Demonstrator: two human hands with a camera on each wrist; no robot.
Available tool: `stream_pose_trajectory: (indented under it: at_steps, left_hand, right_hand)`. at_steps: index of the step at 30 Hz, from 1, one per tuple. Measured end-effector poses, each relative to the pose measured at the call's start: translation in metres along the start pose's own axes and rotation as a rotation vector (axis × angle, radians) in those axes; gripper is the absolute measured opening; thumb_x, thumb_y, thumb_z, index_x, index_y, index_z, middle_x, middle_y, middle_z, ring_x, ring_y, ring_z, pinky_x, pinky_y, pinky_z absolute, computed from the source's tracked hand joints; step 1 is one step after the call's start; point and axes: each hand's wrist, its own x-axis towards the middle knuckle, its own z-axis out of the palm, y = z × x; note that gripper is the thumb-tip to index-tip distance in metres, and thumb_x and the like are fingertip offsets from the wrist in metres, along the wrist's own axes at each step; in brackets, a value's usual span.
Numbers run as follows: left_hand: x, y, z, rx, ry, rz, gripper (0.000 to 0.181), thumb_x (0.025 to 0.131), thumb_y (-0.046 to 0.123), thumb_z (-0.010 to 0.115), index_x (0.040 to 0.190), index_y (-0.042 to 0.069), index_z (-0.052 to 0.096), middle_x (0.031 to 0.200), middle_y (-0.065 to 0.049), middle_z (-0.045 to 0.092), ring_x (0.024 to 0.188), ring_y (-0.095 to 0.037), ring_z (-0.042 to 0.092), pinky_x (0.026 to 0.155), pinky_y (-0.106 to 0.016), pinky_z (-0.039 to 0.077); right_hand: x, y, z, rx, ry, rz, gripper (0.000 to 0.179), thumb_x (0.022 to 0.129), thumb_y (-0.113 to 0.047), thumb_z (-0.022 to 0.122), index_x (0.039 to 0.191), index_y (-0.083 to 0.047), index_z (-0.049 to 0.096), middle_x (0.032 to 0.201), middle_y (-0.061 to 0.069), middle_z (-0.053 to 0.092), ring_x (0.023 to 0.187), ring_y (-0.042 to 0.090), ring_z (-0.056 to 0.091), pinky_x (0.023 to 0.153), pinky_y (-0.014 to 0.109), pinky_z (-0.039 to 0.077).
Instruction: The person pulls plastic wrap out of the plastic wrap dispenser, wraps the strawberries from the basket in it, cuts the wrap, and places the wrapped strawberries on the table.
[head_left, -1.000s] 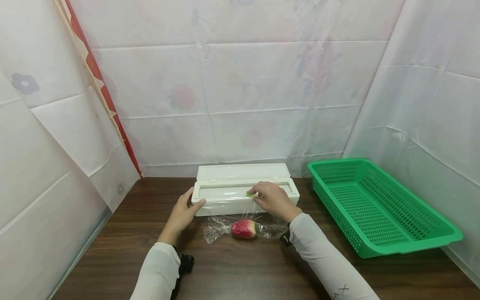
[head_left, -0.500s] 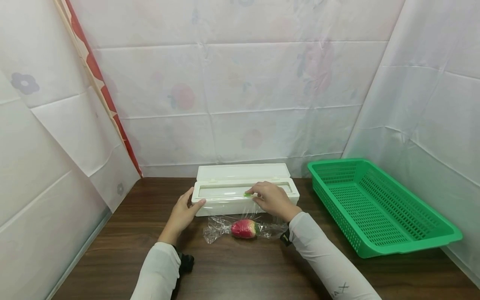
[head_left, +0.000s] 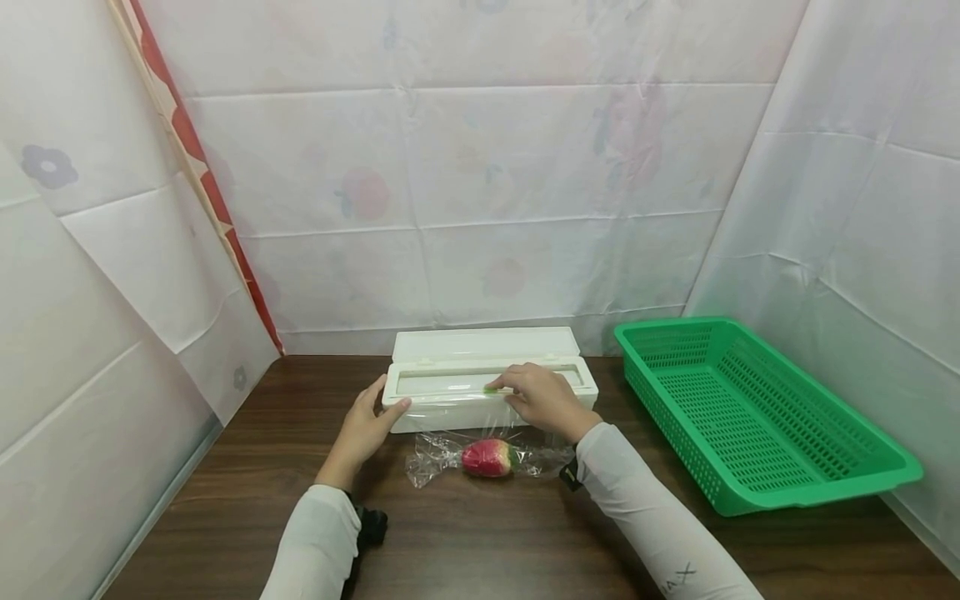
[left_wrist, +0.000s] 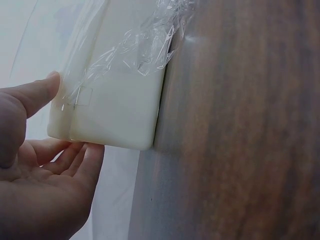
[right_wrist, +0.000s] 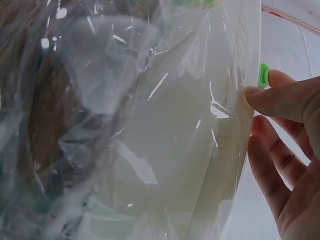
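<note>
White plastic box (left_wrist: 117, 110) on bench (head_left: 480, 542), left end gripped by left hand (head_left: 365, 431); looks stiff, light, likely skids; ends best hold. Right hand (head_left: 543, 400) pinches green slider (right_wrist: 263, 75) at box edge. Clear film (head_left: 432, 457) between hands: soft, clingy, probably tears easily.

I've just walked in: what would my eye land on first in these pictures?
Probably the big green basket, on the dark table at the head view's right. Then the bright red fruit in crinkled clear plastic, lying just in front of a white box with its lid open. The left hand's fingers hold that box's left end, while the right hand's fingers touch a small green tab on its top edge.
</note>
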Motion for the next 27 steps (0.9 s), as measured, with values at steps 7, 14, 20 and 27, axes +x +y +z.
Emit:
stream_pose_trajectory:
  at_steps: [7, 14, 20, 27]
  left_hand:
    - [-0.0017, 0.0020, -0.0001, -0.009, 0.004, 0.010, 0.082, 0.099, 0.037, 0.065, 0.158, -0.001, 0.021, 0.153, -0.029, 0.030, 0.138, -0.043, 0.037, 0.110, -0.053, 0.037]
    - [-0.0033, 0.0029, -0.0009, 0.000, 0.004, 0.005, 0.083, 0.099, 0.039, 0.064, 0.158, -0.001, 0.020, 0.153, -0.028, 0.030, 0.137, -0.044, 0.039, 0.109, -0.054, 0.038]
    - [-0.0043, 0.0025, -0.0020, -0.008, -0.003, 0.011, 0.083, 0.100, 0.039, 0.063, 0.158, -0.002, 0.020, 0.153, -0.029, 0.030, 0.139, -0.043, 0.035, 0.111, -0.053, 0.036]
    - [-0.0023, 0.0014, -0.0013, -0.017, 0.004, 0.017, 0.082, 0.100, 0.037, 0.064, 0.158, -0.002, 0.021, 0.152, -0.028, 0.031, 0.139, -0.042, 0.036, 0.111, -0.053, 0.035]
  right_hand:
    - [0.0035, -0.0019, -0.0006, -0.046, -0.019, -0.038, 0.042, 0.088, -0.001, 0.072, 0.120, -0.029, 0.073, 0.116, -0.009, 0.071, 0.098, 0.016, 0.066, 0.067, 0.031, 0.053]
    - [0.0052, -0.0033, 0.0005, -0.086, 0.006, -0.083, 0.048, 0.086, 0.002, 0.068, 0.122, -0.030, 0.072, 0.119, -0.012, 0.070, 0.097, 0.016, 0.066, 0.063, 0.029, 0.052]
    - [0.0050, -0.0036, 0.0034, -0.100, 0.010, -0.108, 0.049, 0.090, 0.004, 0.062, 0.123, -0.031, 0.071, 0.120, -0.012, 0.069, 0.095, 0.016, 0.065, 0.056, 0.026, 0.045]
    - [0.0064, -0.0028, 0.0018, -0.082, -0.002, -0.103, 0.052, 0.088, 0.006, 0.060, 0.124, -0.030, 0.071, 0.121, -0.012, 0.068, 0.096, 0.015, 0.064, 0.055, 0.024, 0.043]
